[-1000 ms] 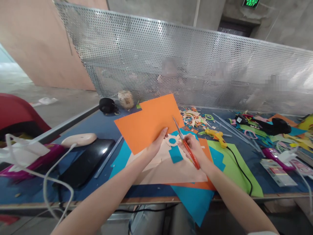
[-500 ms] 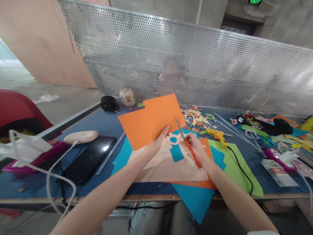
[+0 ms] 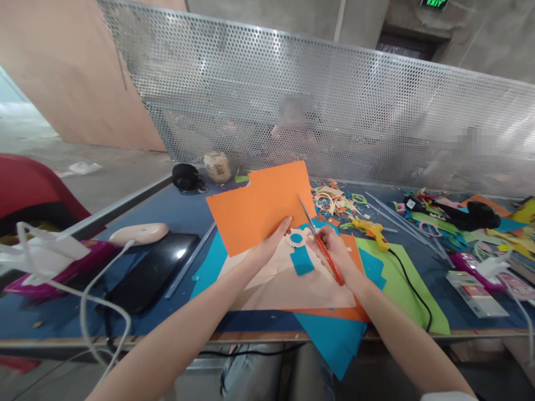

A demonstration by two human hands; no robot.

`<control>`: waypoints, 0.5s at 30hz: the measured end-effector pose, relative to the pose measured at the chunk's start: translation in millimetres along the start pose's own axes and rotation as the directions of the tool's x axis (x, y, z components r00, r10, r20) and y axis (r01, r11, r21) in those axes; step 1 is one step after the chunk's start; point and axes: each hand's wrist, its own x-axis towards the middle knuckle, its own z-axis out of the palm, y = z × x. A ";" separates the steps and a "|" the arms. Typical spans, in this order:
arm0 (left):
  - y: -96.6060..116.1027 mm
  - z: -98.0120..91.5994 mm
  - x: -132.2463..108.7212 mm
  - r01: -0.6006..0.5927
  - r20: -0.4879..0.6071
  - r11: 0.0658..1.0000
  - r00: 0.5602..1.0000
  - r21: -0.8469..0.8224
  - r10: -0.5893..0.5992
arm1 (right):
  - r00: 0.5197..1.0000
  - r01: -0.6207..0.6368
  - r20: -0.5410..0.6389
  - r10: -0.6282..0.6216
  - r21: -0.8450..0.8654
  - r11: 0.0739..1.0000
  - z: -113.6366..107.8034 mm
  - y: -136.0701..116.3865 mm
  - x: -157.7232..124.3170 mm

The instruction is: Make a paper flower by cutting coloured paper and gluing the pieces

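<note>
My left hand (image 3: 273,240) grips the lower right part of a sheet of orange paper (image 3: 259,207), tilted up above the table, with a notch in its top left edge. In my right hand (image 3: 330,248) is a pair of scissors (image 3: 328,260) with red handles, its blade pointing up in front of the sheet's right side. Between my hands lies a cream paper ring with a toothed edge (image 3: 288,240), near a small blue paper piece (image 3: 301,261). Under them is a large pale pink sheet (image 3: 301,292) over blue and orange paper.
Right of my hands are a yellow glue gun (image 3: 371,231), green paper (image 3: 412,287) and a heap of paper scraps (image 3: 332,201). On the left lie a black phone (image 3: 152,273) and a white cable (image 3: 86,295). A perforated metal screen (image 3: 234,94) stands behind the table.
The orange sheet has shifted slightly to the right and turned a little in my left hand. The scissors have barely moved. The things on the table stay in place.
</note>
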 end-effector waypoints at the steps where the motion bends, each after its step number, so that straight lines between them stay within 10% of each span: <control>1: -0.3 0.1 -0.4 -0.003 0.001 1.000 1.000 0.004 0.003 | 1.000 -0.007 0.001 0.007 -0.005 1.000 -0.2 -0.2 0.1; 15: -7.9 5.1 -0.5 -0.053 -0.036 0.999 0.998 0.008 0.053 | 1.000 -0.008 -0.012 0.009 0.019 1.000 3.4 5.9 1.3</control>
